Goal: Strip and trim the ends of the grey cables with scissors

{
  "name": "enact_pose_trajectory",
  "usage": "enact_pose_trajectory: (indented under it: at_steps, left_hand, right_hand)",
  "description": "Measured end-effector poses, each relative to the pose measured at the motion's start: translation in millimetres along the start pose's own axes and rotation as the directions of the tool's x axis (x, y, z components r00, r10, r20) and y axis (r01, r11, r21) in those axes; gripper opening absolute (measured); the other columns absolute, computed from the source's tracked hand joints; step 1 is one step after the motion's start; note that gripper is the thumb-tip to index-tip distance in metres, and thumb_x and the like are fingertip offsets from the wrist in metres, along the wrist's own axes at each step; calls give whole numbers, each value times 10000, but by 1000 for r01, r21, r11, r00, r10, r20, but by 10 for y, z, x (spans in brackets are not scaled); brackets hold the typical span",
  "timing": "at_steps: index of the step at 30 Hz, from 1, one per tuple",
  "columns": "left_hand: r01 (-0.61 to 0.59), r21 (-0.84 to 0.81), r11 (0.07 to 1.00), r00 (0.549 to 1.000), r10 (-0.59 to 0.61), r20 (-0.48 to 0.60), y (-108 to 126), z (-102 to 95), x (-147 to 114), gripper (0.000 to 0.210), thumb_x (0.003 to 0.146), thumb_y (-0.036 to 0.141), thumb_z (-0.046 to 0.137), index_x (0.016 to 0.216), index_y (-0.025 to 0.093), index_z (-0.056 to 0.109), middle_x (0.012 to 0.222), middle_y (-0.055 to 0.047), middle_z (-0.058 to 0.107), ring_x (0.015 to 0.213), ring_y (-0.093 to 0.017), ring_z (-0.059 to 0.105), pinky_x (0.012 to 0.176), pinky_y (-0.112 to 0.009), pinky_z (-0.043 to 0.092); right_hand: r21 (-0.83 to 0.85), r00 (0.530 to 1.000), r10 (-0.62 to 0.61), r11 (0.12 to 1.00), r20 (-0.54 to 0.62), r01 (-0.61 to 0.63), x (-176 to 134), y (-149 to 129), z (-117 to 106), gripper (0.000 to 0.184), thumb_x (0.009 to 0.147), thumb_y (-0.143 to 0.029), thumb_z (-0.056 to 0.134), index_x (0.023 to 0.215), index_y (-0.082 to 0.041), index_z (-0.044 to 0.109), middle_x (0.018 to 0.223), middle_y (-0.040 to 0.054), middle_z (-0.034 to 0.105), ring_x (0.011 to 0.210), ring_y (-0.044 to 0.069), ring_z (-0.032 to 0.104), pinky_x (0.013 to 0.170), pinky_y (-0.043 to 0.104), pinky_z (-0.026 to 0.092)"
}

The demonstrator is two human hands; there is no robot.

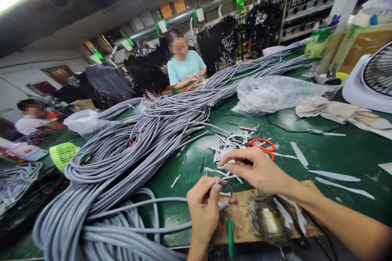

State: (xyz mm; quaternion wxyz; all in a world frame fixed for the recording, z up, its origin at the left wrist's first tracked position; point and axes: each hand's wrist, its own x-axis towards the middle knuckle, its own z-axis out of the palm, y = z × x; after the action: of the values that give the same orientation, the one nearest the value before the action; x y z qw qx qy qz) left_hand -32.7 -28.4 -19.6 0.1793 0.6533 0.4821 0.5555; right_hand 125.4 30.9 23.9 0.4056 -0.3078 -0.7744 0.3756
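Observation:
My left hand (pixel 203 208) is closed, thumb and forefinger pinching a grey cable (pixel 173 200) near its end. Thin coloured wires (pixel 231 200) show just beyond that hand, over a wooden board (pixel 237 228). Above and to the right, my right hand (pixel 259 167) has thumb and fingertips drawn together in a pinch. Whatever it may hold is too small to make out. Behind the fingers lie cut white strips (pixel 225 149) and orange-handled scissors (pixel 263 143). Below my right wrist, a worn metal device (pixel 269 220) sits on the board.
A large heap of coiled grey cables (pixel 122 163) covers the left and runs far back. A green clamp (pixel 230 236) grips the board's edge. Plastic bags (pixel 269 94), a cloth (pixel 343 112) and a fan (pixel 373 77) stand right. Another person (pixel 185 65) works across the table.

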Motion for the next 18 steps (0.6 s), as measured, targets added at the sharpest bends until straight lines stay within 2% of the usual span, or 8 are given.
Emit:
enact_pose_trajectory:
  at_steps: [2,4,6,9,11,14,16,18]
  left_hand:
    - [41,0,999,999,-41,31,-1,2,-16,242,854,222,488,664,146,619,602,-13,600,552,-120,542,531,-209,402]
    - [70,7,997,997,-71,39,5,3,-35,289,866,240,464,625,144,591,561,-3,569,513,-111,512,511,-207,376]
    - [81,14,997,996,-82,38,18,2,-48,307,869,250,456,605,145,573,541,4,551,488,-104,486,493,-205,356]
    - [79,16,997,996,-80,50,44,1,-47,325,869,254,450,581,147,556,519,9,542,464,-98,472,472,-201,342]
    - [74,20,997,996,-75,58,57,4,-39,336,869,254,443,568,148,549,508,10,540,457,-98,474,464,-200,339]
    - [75,21,997,995,-77,60,64,15,-31,355,868,256,440,542,147,529,485,16,518,442,-89,456,452,-194,325]
    - [92,15,996,994,-93,58,63,25,-30,377,870,264,437,517,146,501,465,24,487,427,-79,426,444,-191,306]
    - [121,17,993,991,-121,61,63,34,-30,399,873,276,431,497,148,471,448,31,448,419,-74,393,439,-194,288]
  right_hand:
    - [-45,986,-159,986,51,161,-20,-3,-8,203,838,-152,489,937,-153,667,820,36,692,685,103,603,630,196,443]
    - [-105,961,-257,958,104,267,-29,10,-13,213,847,-135,487,959,-168,665,870,40,704,753,105,632,700,203,455]
    - [-156,947,-295,937,128,313,-31,28,-14,195,850,-144,501,959,-169,660,858,34,704,752,96,634,698,192,453]
    - [-260,921,-376,883,104,390,-32,40,-16,180,851,-147,501,946,-155,654,759,21,685,658,82,603,624,181,428]
    - [-377,882,-460,803,102,462,-38,32,-24,202,856,-143,468,938,-151,653,651,5,638,569,84,547,548,194,384]
    - [-563,821,-543,628,178,537,-57,3,-58,262,844,-120,406,924,-171,651,559,-17,541,507,102,460,492,231,295]
    - [-625,804,-546,549,236,556,-72,-13,-90,279,831,-100,388,907,-184,643,556,-23,516,508,107,436,492,245,261]
    - [-645,808,-520,522,277,558,-86,-20,-119,262,830,-94,394,902,-184,629,584,-22,531,529,107,443,507,250,254]
